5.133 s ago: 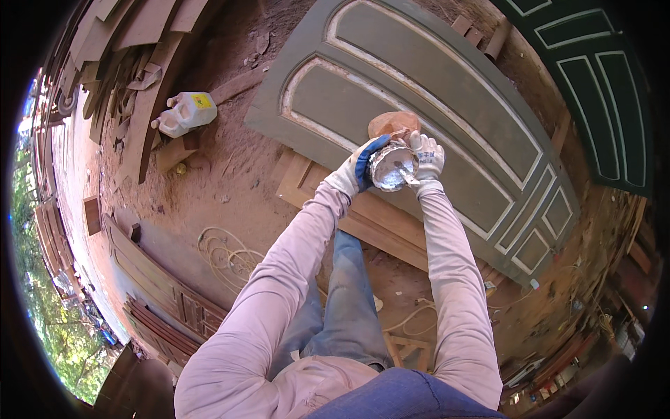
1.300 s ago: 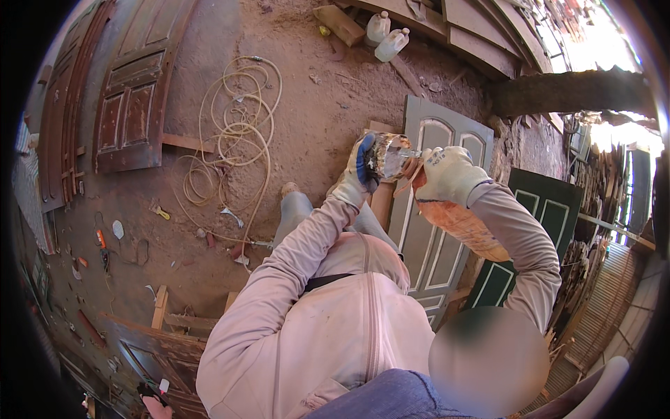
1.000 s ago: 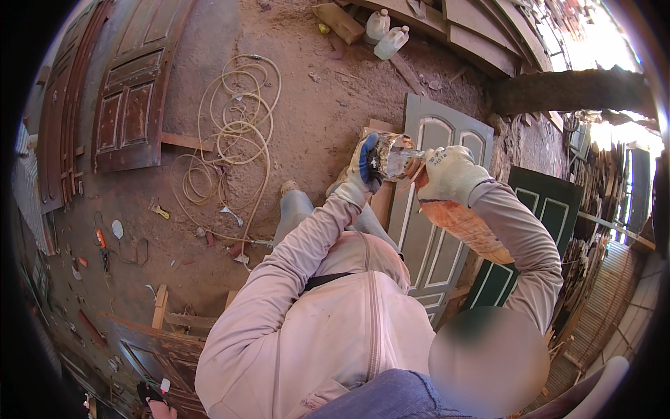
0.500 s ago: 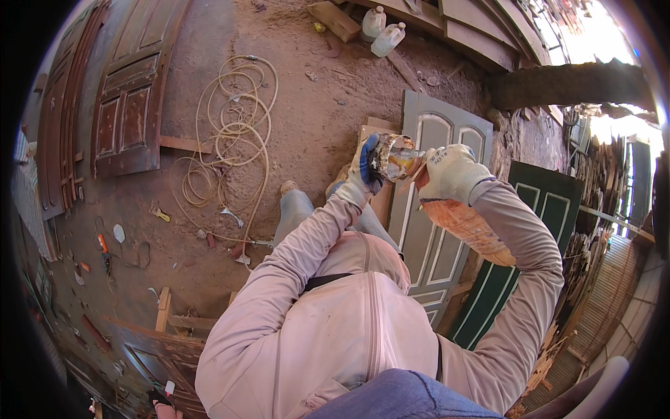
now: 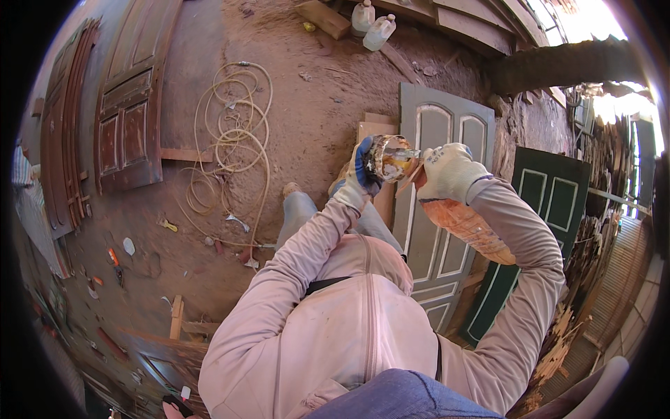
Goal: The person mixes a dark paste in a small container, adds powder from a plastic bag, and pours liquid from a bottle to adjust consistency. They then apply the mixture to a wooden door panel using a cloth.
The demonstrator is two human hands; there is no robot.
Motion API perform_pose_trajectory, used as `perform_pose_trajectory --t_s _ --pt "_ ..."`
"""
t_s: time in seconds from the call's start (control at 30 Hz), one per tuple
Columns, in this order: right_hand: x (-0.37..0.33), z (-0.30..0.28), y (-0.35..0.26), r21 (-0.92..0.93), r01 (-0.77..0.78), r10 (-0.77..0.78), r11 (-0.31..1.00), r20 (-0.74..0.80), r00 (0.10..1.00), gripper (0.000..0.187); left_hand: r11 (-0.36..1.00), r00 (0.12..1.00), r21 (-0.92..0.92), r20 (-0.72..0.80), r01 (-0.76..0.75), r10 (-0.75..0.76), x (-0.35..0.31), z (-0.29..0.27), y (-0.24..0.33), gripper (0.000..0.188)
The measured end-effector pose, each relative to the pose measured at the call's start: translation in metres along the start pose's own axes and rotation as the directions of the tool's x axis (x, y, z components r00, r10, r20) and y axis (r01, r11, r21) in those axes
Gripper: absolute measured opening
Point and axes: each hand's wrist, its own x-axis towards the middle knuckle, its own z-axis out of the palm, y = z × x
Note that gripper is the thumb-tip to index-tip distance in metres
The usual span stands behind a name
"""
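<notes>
My left hand [image 5: 362,175], in a white and blue work glove, is wrapped round a small round can [image 5: 392,158] smeared with white, yellow and brown. Right up against the can's mouth is my right hand [image 5: 450,171], in a whitish knit glove with its fingers closed. From those fingers a thin, reddish-brown flat piece [image 5: 412,174] sticks out toward the can; its kind is hard to make out. Beneath my right forearm shows a streaked orange thing [image 5: 469,227], partly hidden. A grey panelled door [image 5: 436,209] with pale mouldings lies behind both hands.
A dark green door [image 5: 551,188] leans at right. Coiled pale hose [image 5: 237,140] lies on the dirt floor to the left, beyond which stand brown panelled doors [image 5: 132,119]. Two plastic jugs [image 5: 379,33] sit at the far side by stacked boards [image 5: 474,29]. Small tools [image 5: 115,262] lie at left.
The view has shifted slightly, so the surroundings sit a little differently. Both hands keep the can and the flat piece close together, with hardly any movement between them.
</notes>
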Motion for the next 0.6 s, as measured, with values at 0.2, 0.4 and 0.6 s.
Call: perform_pose_trajectory --t_s 0.2,0.4,0.6 --pt "-0.002 0.015 0.014 0.051 -0.004 0.004 0.999 0.005 1.000 0.057 0.999 0.999 0.006 0.025 0.046 -0.046 0.004 0.001 -0.011 0.031" --pt "0.003 0.050 0.038 0.228 -0.053 0.067 0.972 -0.054 0.996 0.060 0.977 0.978 -0.031 0.002 0.209 -0.209 0.022 -0.004 -0.025 0.046" --pt "0.010 0.118 0.062 0.557 0.032 0.168 0.830 -0.304 0.938 0.063 0.952 0.952 -0.030 -0.037 0.304 -0.305 0.046 -0.003 -0.041 0.057"
